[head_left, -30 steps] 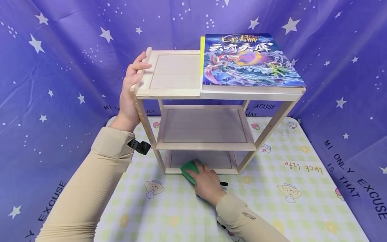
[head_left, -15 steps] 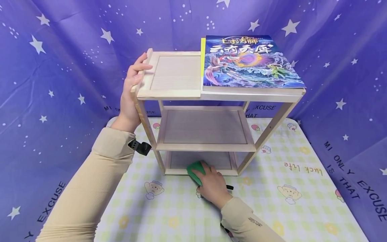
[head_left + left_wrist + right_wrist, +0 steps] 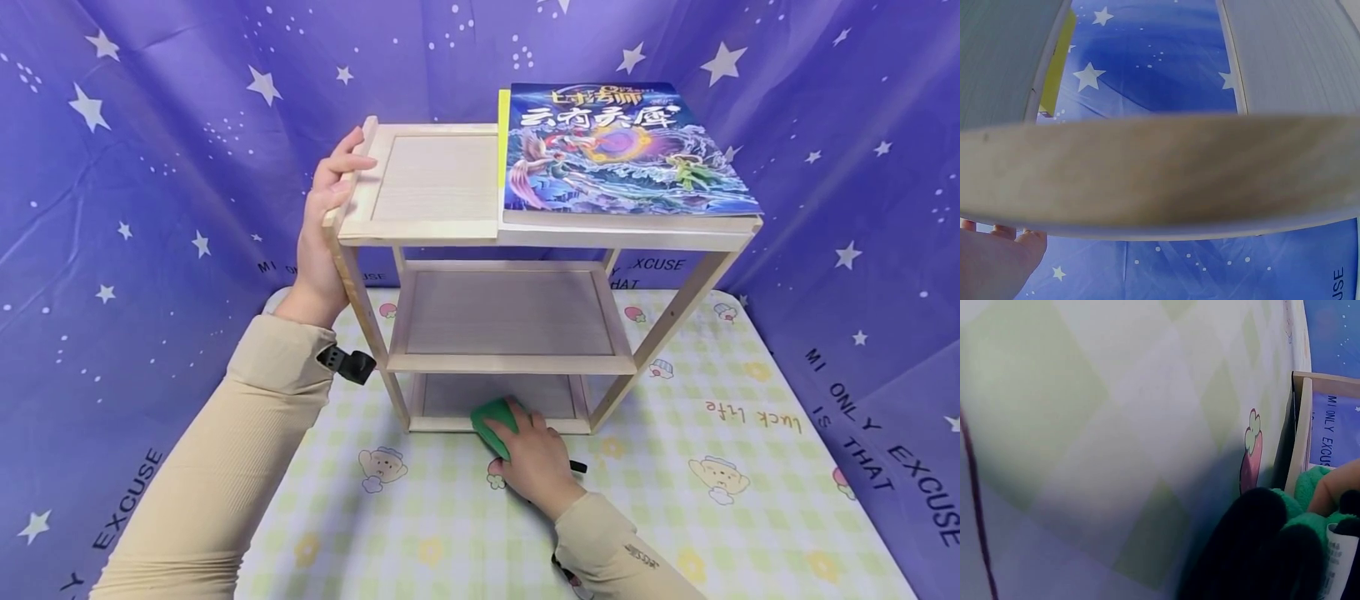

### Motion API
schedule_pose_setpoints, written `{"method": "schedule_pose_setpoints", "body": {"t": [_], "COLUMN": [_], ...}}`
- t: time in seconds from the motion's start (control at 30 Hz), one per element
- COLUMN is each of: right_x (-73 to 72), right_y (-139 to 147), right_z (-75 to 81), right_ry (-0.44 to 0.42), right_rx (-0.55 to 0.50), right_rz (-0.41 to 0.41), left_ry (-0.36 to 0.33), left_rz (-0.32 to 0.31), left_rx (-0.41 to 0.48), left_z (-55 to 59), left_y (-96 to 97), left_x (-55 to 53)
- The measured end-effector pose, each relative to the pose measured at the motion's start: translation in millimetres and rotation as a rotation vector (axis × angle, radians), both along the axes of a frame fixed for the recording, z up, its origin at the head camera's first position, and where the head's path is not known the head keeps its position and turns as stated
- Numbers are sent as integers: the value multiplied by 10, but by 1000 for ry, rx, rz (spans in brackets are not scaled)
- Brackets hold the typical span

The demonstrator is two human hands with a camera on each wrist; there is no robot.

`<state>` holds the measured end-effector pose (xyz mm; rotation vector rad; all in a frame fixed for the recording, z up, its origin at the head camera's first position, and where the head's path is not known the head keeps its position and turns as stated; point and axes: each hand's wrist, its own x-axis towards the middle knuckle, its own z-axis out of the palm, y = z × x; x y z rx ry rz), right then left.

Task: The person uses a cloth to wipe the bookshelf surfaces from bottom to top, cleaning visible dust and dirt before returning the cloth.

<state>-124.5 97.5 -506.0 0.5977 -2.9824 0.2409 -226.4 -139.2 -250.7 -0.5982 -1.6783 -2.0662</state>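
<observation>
A three-tier pale wooden shelf stands upright on the table. My left hand grips the left end of its top tier, fingers over the raised side edge. The left wrist view shows part of that hand beyond a blurred wooden post. Down at the lowest tier, my right hand holds a folded green cloth against the front rail. In the right wrist view the cloth bunches under a finger, with a white label beside it; dark shapes cover the rest of the hand.
A blue illustrated book lies on the right half of the top tier, a yellow edge showing under its left side. The middle tier is bare. A checked tablecloth spreads below, and a purple starry curtain surrounds the table.
My right hand has slid to the right along the lowest tier's front rail with the green cloth. The left hand keeps its grip on the shelf.
</observation>
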Motion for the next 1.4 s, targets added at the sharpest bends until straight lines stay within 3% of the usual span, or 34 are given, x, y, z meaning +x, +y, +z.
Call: {"method": "schedule_pose_setpoints", "body": {"t": [1.4], "right_x": [26], "right_y": [161], "right_z": [-40], "right_ry": [17], "right_rx": [-110], "right_rz": [-81], "left_ry": [1], "left_rz": [10], "left_rx": [-8], "left_z": [6], "left_y": [7], "left_x": [8]}}
